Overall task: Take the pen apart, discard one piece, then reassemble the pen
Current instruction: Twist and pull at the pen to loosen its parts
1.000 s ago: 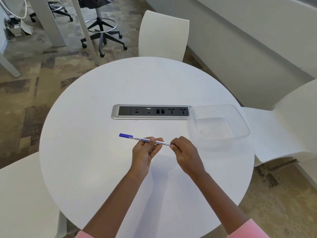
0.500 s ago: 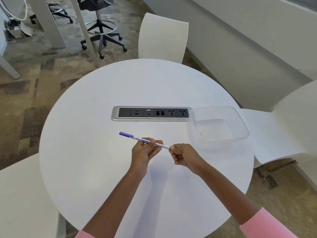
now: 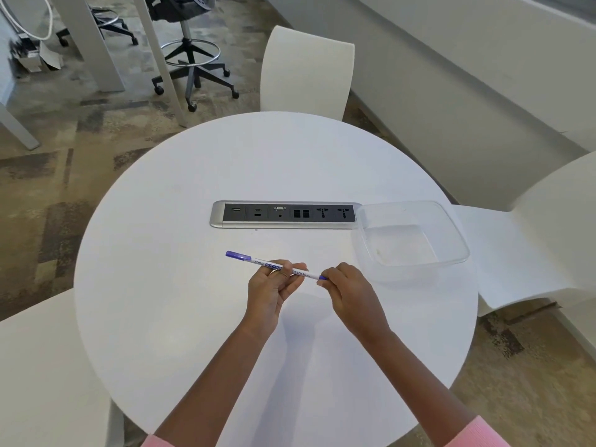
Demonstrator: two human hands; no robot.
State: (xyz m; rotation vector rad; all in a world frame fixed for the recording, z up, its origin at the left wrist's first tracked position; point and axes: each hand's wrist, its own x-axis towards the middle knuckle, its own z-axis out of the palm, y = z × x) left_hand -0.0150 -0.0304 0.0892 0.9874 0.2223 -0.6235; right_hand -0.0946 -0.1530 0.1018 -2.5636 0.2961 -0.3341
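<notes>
Now both hands — left hand (image 3: 271, 285), right hand (image 3: 346, 285) — pinch the pen (image 3: 258, 260) (above table (image 3: 161, 285)).

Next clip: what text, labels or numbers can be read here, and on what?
"HANDY MA": on the pen, cut off by the left hand.
"ITE BOARD": same pen, nearer the right hand.
Small word near the purple cap: too blurred to read.
Socket panel: no legible text.

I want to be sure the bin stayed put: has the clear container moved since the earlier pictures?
No. The clear container still has its left rim meeting the right end of the power strip, as before.
</notes>
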